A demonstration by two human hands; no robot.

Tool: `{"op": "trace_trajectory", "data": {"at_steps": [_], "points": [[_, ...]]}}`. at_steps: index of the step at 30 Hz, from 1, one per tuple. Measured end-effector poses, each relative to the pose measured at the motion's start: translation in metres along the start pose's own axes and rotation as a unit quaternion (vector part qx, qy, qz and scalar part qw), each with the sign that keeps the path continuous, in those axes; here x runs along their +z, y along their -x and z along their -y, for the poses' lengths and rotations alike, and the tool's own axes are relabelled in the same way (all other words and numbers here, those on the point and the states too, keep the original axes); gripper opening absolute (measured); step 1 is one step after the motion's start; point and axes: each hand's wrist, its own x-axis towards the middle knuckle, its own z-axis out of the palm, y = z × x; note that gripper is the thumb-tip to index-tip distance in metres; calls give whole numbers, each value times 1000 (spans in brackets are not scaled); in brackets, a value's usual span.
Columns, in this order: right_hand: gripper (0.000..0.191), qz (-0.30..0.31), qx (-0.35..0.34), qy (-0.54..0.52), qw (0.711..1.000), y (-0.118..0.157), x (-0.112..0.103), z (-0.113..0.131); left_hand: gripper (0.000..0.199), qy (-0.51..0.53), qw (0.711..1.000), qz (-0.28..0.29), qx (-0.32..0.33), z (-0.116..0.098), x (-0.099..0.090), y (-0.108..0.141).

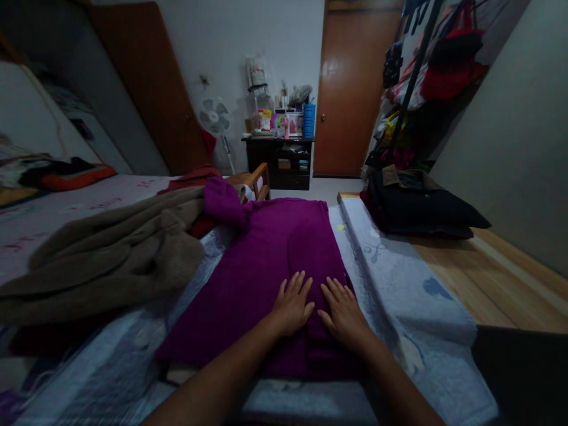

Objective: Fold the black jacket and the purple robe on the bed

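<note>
A purple long-sleeved top (248,296) lies spread on the bed. Its right side is folded inward, with that sleeve lying along the body, while the other sleeve (224,204) sticks out bunched at the far left. My left hand (293,305) rests flat on the top near the folded edge, fingers spread. Just to the right, my right hand (344,310) lies flat on the folded part, its fingers also spread. Neither hand grips the cloth. Beneath the top is a light blue patterned bedsheet (399,284).
A brown fleece garment (119,260) is heaped on the left. Folded dark clothes (421,204) are stacked on a wooden ledge (483,278) at the right. Farther back stand a fan (215,115), a dark cabinet (279,165) and a brown door (355,89).
</note>
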Motion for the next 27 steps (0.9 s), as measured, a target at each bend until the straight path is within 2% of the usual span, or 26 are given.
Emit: {"op": "trace_trajectory", "data": {"at_steps": [7,11,13,15,19,24,27], "points": [[59,10,-10,8,1000,20,1,3,60,17,999,-43,11,3,12,1],[56,-6,-12,9,1000,28,5,2,62,77,991,-110,16,5,11,8],[55,-24,-13,8,1000,30,8,2,55,116,981,-153,17,7,9,11],[54,-41,-14,7,999,31,10,0,38,142,975,-172,25,8,6,13],[51,-64,-25,-2,998,32,14,-3,11,164,976,-140,39,4,-2,16],[47,-99,-35,-26,994,36,19,-6,17,171,981,-75,54,-17,-8,27],[47,-76,-34,-34,996,37,16,-7,12,145,986,-45,69,-29,-9,39]]}}
